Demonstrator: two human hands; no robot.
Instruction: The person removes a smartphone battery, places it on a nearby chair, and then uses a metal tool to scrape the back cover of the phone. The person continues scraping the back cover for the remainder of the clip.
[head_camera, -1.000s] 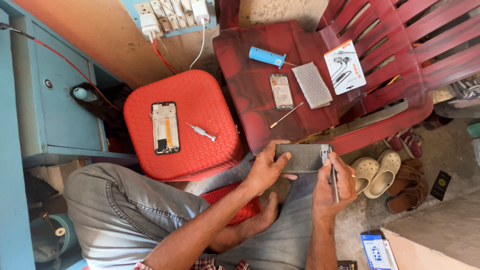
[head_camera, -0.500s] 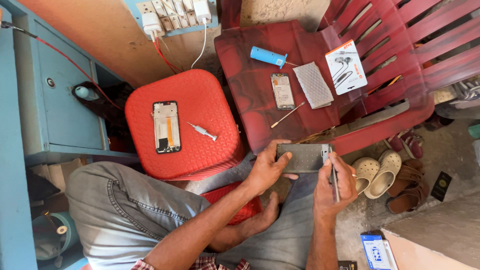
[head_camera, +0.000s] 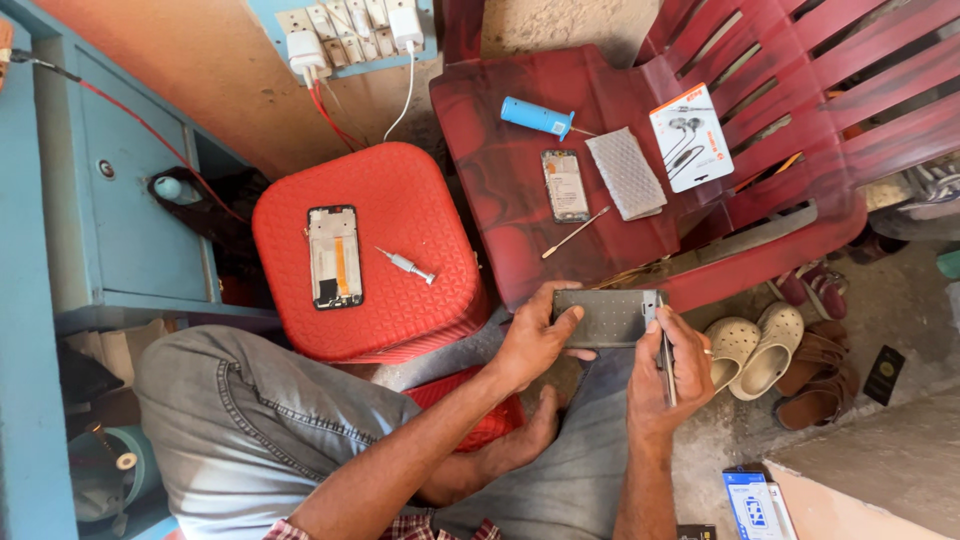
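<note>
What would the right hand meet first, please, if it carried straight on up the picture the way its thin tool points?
Probably the grey phone part whose end the right hand already touches; beyond it, the dark red plastic chair. Depth is unclear from above.

Grey case (head_camera: 607, 318): its left end sat under the left hand (head_camera: 533, 345); its underside faced away.
Thin tool (head_camera: 666, 360): mostly buried in the right hand (head_camera: 668, 372); its tip was too small to make out.
Red chair (head_camera: 640, 140): back and right side ran off the top and right edges.
Wall sockets (head_camera: 350, 22): upper part was cut by the top edge.
Blue box (head_camera: 752, 503): bottom was lost at the lower edge.
Blue cabinet (head_camera: 120, 190): left side ran out of frame.
Sandals (head_camera: 815, 350): partly tucked under the chair seat.
Opened phone (head_camera: 334, 256): inner parts were too small to tell.
</note>
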